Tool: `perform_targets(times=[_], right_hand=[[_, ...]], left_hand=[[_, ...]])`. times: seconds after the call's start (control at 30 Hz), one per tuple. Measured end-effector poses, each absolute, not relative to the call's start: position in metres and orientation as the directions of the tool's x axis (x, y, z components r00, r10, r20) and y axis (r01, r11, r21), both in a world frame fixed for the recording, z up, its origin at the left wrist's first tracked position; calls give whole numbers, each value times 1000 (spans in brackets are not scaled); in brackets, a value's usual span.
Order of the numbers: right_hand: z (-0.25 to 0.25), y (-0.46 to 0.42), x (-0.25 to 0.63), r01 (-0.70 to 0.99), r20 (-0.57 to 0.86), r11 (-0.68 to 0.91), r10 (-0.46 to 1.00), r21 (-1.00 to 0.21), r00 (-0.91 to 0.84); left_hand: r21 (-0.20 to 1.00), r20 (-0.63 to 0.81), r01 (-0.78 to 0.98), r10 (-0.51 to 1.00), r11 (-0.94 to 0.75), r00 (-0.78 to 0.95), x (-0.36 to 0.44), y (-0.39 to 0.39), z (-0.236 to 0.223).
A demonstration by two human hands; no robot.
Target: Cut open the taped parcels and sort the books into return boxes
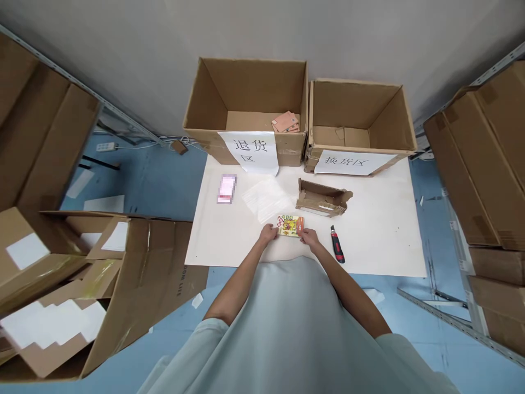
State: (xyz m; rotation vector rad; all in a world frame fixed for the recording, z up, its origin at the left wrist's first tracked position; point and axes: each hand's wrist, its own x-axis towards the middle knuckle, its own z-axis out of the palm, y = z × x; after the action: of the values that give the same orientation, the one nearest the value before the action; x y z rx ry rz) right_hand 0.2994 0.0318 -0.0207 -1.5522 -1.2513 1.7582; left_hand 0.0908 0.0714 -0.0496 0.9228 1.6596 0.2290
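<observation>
A flat, colourful printed pack [290, 225], mostly yellow with red and orange patches, is held level at the near middle of the table. My left hand [268, 233] grips its left edge, and my right hand [309, 237] pinches the lower right corner. Just beyond the pack lie clear plastic bags [267, 198]. To the right of them stands a small opened cardboard box [322, 197] with torn flaps. A red and black utility knife [337, 246] rests right of my right hand. What exactly the pack contains cannot be seen.
Two large open cartons stand at the back: the left carton [213, 143] holds several pinkish packets [286, 122], and the right carton [361, 143] bears a paper sign. A blurred pink item [227, 189] lies on the white table [381, 230]. A scrap-filled carton [156, 284] is at left.
</observation>
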Motion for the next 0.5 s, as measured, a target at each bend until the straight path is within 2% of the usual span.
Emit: perform_targets(times=[0.13, 0.27, 0.5], right_hand=[[-3, 19, 301, 272, -555, -510, 823, -816, -122], [25, 9, 316, 252, -506, -478, 861, -841, -55], [117, 43, 347, 149, -323, -295, 916, -944, -238]], left_hand=[[608, -769, 325, 640, 724, 13, 79, 45, -33], [704, -704, 181, 708, 686, 52, 62, 26, -2], [846, -506, -53, 831, 530, 233, 40, 14, 82]])
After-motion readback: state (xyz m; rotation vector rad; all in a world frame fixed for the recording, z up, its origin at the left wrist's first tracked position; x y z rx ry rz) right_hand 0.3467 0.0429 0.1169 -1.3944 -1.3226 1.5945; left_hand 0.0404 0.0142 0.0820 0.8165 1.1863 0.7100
